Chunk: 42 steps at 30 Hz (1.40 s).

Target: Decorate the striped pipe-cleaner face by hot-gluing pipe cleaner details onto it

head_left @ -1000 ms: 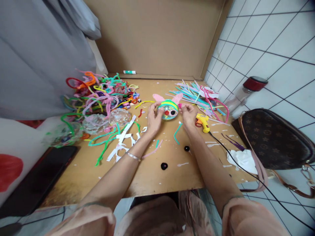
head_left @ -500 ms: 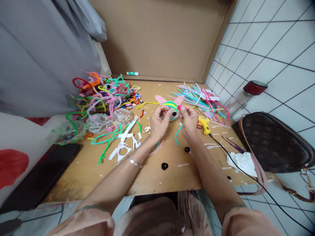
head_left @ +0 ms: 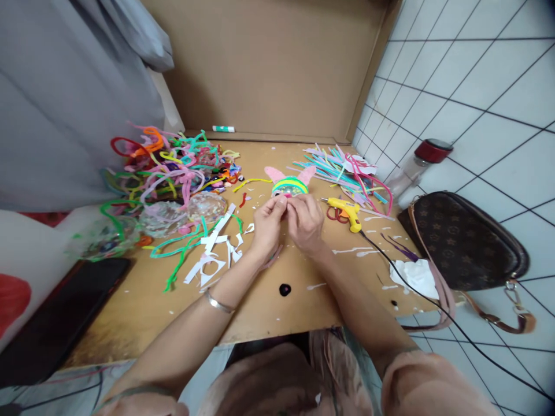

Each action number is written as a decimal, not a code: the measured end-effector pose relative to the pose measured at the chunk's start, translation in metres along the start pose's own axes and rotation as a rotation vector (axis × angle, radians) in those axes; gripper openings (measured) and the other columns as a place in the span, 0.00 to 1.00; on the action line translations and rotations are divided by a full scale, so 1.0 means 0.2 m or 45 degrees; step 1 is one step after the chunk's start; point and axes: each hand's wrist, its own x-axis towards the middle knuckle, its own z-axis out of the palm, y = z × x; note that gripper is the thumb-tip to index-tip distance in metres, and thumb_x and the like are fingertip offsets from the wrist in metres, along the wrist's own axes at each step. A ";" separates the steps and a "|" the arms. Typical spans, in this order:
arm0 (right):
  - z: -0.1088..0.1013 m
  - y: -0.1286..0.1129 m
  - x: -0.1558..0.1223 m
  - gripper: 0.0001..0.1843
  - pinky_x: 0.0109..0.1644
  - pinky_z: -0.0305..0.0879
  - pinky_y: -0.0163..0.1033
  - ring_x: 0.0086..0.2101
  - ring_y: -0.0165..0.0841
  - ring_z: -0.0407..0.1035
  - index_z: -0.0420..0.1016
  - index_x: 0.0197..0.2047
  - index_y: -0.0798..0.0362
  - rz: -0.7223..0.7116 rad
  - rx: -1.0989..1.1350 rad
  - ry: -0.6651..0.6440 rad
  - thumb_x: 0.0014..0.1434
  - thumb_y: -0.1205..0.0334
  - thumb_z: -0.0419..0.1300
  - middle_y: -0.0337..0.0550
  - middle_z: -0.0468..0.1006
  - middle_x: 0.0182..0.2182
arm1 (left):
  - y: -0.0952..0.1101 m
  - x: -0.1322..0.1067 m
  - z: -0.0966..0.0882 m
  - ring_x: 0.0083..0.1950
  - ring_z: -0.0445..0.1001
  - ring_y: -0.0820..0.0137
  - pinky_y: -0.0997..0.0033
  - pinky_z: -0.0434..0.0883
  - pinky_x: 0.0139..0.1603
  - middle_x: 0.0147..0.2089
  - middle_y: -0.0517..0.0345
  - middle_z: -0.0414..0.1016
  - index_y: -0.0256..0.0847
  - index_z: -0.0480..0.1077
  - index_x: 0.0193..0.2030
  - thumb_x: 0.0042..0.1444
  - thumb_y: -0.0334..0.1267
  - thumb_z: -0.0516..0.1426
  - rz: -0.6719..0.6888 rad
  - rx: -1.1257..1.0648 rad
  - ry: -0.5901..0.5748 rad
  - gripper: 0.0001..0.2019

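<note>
Both bare hands meet near the middle of the light-brown wooden worktop [head_left: 260, 303]. The left hand [head_left: 267, 224], with a silver bangle [head_left: 218, 302] on its wrist, and the right hand [head_left: 307, 222] have their fingers pinched together on a small bright-pink piece [head_left: 288, 196], which shows only as a sliver between the tips. Just beyond them, partly hidden by the fingers, is a clear rounded toy head banded in yellow and green [head_left: 289, 187], its two pale-pink pointed ears upright; whether the pink piece touches it cannot be told. To the right of the right hand lies a yellow glue gun with a black cord [head_left: 347, 215]. Beyond it spreads a bundle of straight pastel pipe cleaners [head_left: 327, 163]. White cut paper scraps [head_left: 212, 266] lie left of the left hand, near a tangled heap of multicoloured pipe cleaners [head_left: 173, 167]. A round black piece [head_left: 285, 290] rests between the forearms, toward the worktop's near edge.
</note>
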 end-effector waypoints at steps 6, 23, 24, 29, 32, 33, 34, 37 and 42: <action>-0.21 0.23 0.04 0.20 0.57 0.65 0.56 0.50 0.50 0.70 0.77 0.48 0.55 0.425 -0.412 0.024 0.69 0.52 0.49 0.60 0.77 0.46 | -0.03 0.02 -0.06 0.31 0.75 0.73 0.74 0.71 0.32 0.34 0.55 0.81 0.40 0.77 0.34 0.45 0.58 0.71 -0.106 -0.041 0.053 0.23; -0.43 0.42 0.06 0.29 0.45 0.72 0.48 0.48 0.56 0.79 0.81 0.50 0.60 1.301 -0.825 -0.422 0.56 0.44 0.63 0.66 0.83 0.48 | -0.04 -0.03 -0.05 0.27 0.73 0.77 0.76 0.69 0.31 0.31 0.56 0.81 0.37 0.76 0.34 0.38 0.47 0.75 -0.262 -0.117 0.043 0.21; -0.43 0.40 0.06 0.29 0.44 0.71 0.48 0.47 0.56 0.79 0.81 0.50 0.60 1.294 -0.805 -0.368 0.56 0.44 0.63 0.66 0.83 0.48 | -0.04 -0.03 -0.05 0.27 0.73 0.77 0.76 0.69 0.31 0.31 0.56 0.81 0.36 0.76 0.33 0.38 0.46 0.75 -0.269 -0.130 0.044 0.21; -0.43 0.35 0.09 0.30 0.44 0.69 0.50 0.42 0.52 0.77 0.76 0.49 0.57 1.144 -0.650 -0.057 0.54 0.42 0.61 0.60 0.83 0.42 | -0.04 -0.02 -0.05 0.26 0.72 0.78 0.76 0.68 0.30 0.30 0.56 0.81 0.36 0.76 0.33 0.39 0.45 0.75 -0.311 -0.177 0.018 0.20; -0.41 0.33 0.09 0.26 0.42 0.69 0.48 0.35 0.46 0.74 0.73 0.44 0.53 0.943 -0.498 0.039 0.51 0.41 0.61 0.51 0.81 0.35 | -0.04 -0.01 -0.05 0.27 0.72 0.77 0.77 0.68 0.31 0.29 0.57 0.81 0.36 0.76 0.33 0.42 0.46 0.74 -0.328 -0.195 0.004 0.18; -0.40 0.32 0.08 0.24 0.41 0.68 0.47 0.34 0.44 0.72 0.72 0.42 0.52 0.869 -0.462 0.052 0.50 0.42 0.62 0.48 0.79 0.34 | -0.04 -0.01 -0.05 0.27 0.72 0.78 0.77 0.68 0.31 0.29 0.57 0.80 0.36 0.77 0.34 0.44 0.46 0.73 -0.331 -0.197 -0.005 0.18; -0.39 0.32 0.07 0.22 0.40 0.68 0.46 0.33 0.43 0.71 0.70 0.41 0.51 0.798 -0.447 0.063 0.50 0.43 0.62 0.46 0.78 0.32 | -0.04 -0.01 -0.06 0.27 0.72 0.78 0.76 0.68 0.32 0.29 0.57 0.80 0.36 0.77 0.35 0.46 0.45 0.73 -0.332 -0.196 -0.015 0.17; -0.36 0.30 0.05 0.18 0.39 0.66 0.46 0.33 0.42 0.70 0.66 0.38 0.48 0.610 -0.497 0.096 0.50 0.46 0.61 0.44 0.74 0.30 | -0.05 -0.01 -0.06 0.28 0.71 0.78 0.76 0.69 0.34 0.30 0.58 0.79 0.36 0.77 0.36 0.51 0.45 0.71 -0.312 -0.156 -0.047 0.14; -0.34 0.29 0.02 0.16 0.39 0.65 0.45 0.36 0.45 0.71 0.67 0.41 0.49 0.355 -0.565 0.108 0.52 0.51 0.58 0.47 0.75 0.34 | -0.08 -0.01 -0.08 0.28 0.68 0.78 0.76 0.67 0.34 0.29 0.60 0.77 0.37 0.76 0.36 0.57 0.47 0.67 -0.169 0.021 -0.061 0.14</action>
